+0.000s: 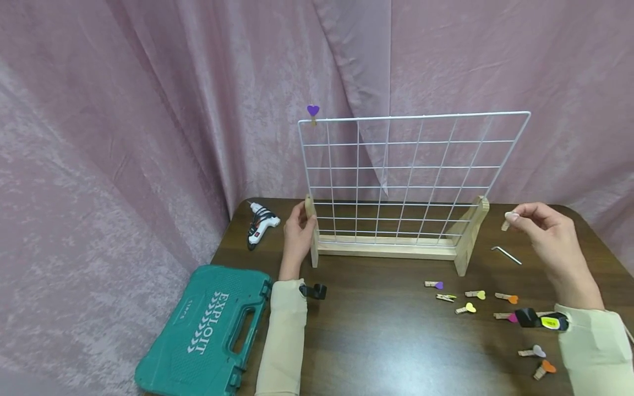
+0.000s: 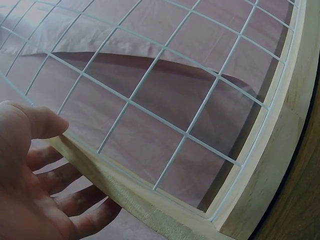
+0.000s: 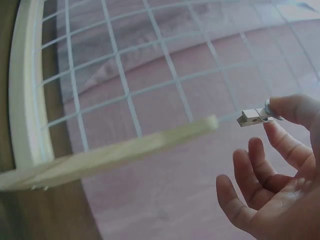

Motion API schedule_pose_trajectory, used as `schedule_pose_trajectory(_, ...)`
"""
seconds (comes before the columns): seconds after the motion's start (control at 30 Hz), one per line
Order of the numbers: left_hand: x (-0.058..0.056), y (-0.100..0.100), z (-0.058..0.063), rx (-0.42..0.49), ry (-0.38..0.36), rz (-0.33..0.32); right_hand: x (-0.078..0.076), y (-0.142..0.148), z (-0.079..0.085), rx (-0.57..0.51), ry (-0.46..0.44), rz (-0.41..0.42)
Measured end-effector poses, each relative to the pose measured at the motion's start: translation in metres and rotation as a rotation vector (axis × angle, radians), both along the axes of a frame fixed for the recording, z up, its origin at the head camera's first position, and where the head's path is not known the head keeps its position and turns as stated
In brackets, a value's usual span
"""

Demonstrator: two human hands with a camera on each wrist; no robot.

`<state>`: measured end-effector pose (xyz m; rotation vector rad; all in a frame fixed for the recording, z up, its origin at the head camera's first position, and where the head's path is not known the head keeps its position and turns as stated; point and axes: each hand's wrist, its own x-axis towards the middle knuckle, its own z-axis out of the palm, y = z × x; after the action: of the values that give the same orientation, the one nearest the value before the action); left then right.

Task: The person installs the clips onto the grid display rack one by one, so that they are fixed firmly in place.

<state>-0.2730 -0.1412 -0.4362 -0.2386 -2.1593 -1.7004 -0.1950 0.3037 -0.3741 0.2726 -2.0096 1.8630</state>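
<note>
A white wire grid (image 1: 396, 167) stands upright in a wooden base (image 1: 386, 252) on the table. At its left end my left hand (image 1: 298, 234) grips the wooden side post (image 2: 115, 185), thumb on the near side and fingers behind. Thumb and index finger of my right hand (image 1: 552, 236) pinch a small wooden clothespin (image 3: 253, 117) with a whitish decoration, mostly covered by the thumb. That hand is raised to the right of the other side post (image 1: 469, 236). A clothespin with a purple heart (image 1: 313, 111) is clipped to the grid's top left corner.
Several clothespins with colored hearts, among them a yellow-heart one (image 1: 465, 309) and an orange-heart one (image 1: 544, 369), lie at the front right. A hex key (image 1: 507, 255) lies behind them. On the left are a glue gun (image 1: 261, 225) and a green tool case (image 1: 208, 324).
</note>
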Motion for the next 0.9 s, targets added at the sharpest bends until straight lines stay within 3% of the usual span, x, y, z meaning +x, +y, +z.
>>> schedule_pose_trajectory(0.1, -0.003, -0.002, -0.004, -0.003, 0.008, 0.005, 0.001, -0.007, 0.009, -0.107, 0.041, 0.014)
schedule_pose_trajectory(0.2, -0.003, -0.004, -0.004, -0.001, 0.011, 0.001, 0.002, -0.013, 0.018, -0.139, 0.070, 0.014)
schedule_pose_trajectory(0.3, -0.001, -0.004, -0.001, 0.001, -0.001, -0.002, 0.004, -0.018, 0.028, -0.131, 0.086, 0.010)
schedule_pose_trajectory(0.53, 0.018, 0.002, 0.023, -0.012, 0.017, -0.016, 0.005, -0.032, 0.052, -0.150, 0.153, 0.009)
schedule_pose_trajectory(0.9, 0.019, 0.003, 0.027, -0.026, -0.014, -0.003, -0.001, -0.061, 0.093, -0.184, 0.252, 0.116)
